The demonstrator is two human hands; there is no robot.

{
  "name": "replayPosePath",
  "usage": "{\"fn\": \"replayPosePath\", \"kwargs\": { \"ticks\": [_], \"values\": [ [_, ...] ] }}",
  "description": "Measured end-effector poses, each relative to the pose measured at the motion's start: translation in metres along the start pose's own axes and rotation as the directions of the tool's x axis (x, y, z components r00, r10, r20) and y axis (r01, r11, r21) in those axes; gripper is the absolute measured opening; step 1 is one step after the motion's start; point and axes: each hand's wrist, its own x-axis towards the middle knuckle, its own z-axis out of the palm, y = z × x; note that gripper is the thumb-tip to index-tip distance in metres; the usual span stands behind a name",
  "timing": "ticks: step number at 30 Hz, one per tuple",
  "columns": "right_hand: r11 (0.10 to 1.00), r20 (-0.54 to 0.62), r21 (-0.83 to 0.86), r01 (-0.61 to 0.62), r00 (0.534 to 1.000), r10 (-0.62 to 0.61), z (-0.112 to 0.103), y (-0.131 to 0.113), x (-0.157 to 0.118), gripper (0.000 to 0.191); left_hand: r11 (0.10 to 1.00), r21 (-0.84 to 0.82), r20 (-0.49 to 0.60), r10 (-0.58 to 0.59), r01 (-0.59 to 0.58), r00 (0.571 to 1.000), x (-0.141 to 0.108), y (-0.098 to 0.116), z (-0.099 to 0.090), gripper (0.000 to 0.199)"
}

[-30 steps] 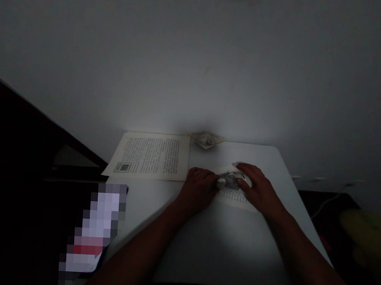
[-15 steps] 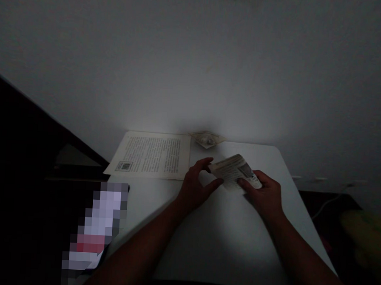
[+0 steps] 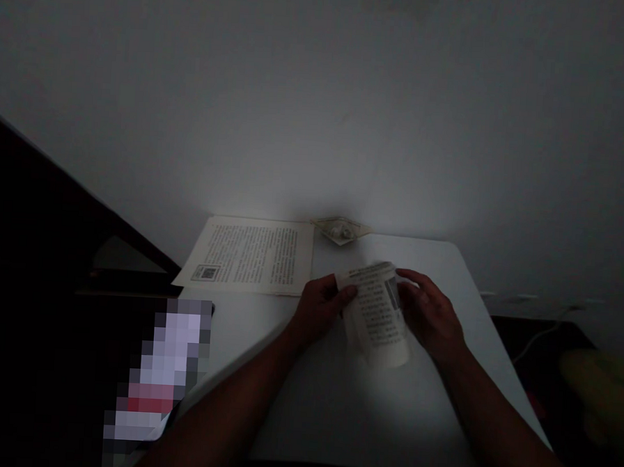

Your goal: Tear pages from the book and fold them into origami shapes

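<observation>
A folded sheet of printed paper point(image 3: 378, 317) is held above the white table, its long side now running toward me. My left hand point(image 3: 321, 305) pinches its left edge, thumb on top and fingers behind. At the paper's right edge is my right hand point(image 3: 433, 316), its fingers apart and curved beside the sheet; whether a fingertip touches the paper I cannot tell. Beyond both hands, against the wall, stands a folded paper boat shape point(image 3: 340, 230). To the left lies a flat printed sheet point(image 3: 253, 255) with a square code in its corner.
The white table point(image 3: 447, 258) meets a grey wall point(image 3: 318, 108) at the back. A phone-like device with a blurred-out screen point(image 3: 161, 372) is at the table's left edge. To the right, low down, are a pale cable point(image 3: 539, 336) and a yellowish blurred object point(image 3: 602, 388).
The folded paper has turned from slanting to nearly lengthwise. My left hand has closed on its left edge, while my right hand has loosened from its right end.
</observation>
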Motion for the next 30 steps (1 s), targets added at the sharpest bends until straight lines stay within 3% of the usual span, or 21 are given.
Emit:
{"fn": "replayPosePath", "kwargs": {
  "ticks": [3,6,13,22,30],
  "values": [
    [0.999,-0.039,-0.008,0.047,0.998,-0.047,-0.004,0.000,-0.002,0.033,0.991,-0.099,0.143,-0.072,0.086,0.987,-0.003,0.004,-0.001,0.034],
    [0.994,-0.015,-0.075,0.075,0.997,-0.076,-0.006,0.001,-0.004,0.020,0.980,-0.125,0.188,-0.127,0.152,0.974,-0.005,0.007,0.000,0.035],
    [0.972,0.069,-0.182,0.149,0.988,-0.138,-0.005,-0.001,-0.007,0.019,0.975,-0.093,0.179,-0.185,0.203,0.966,-0.005,0.006,0.000,0.036],
    [0.931,-0.058,-0.346,0.114,0.988,-0.142,0.002,-0.009,-0.008,0.025,0.985,-0.017,0.217,-0.161,0.169,0.963,-0.006,0.007,0.000,0.034],
    [0.911,-0.025,-0.387,0.144,0.986,-0.167,0.001,-0.009,-0.009,0.028,0.983,-0.009,0.183,-0.179,0.184,0.967,-0.006,0.009,-0.001,0.032]
  ]
}}
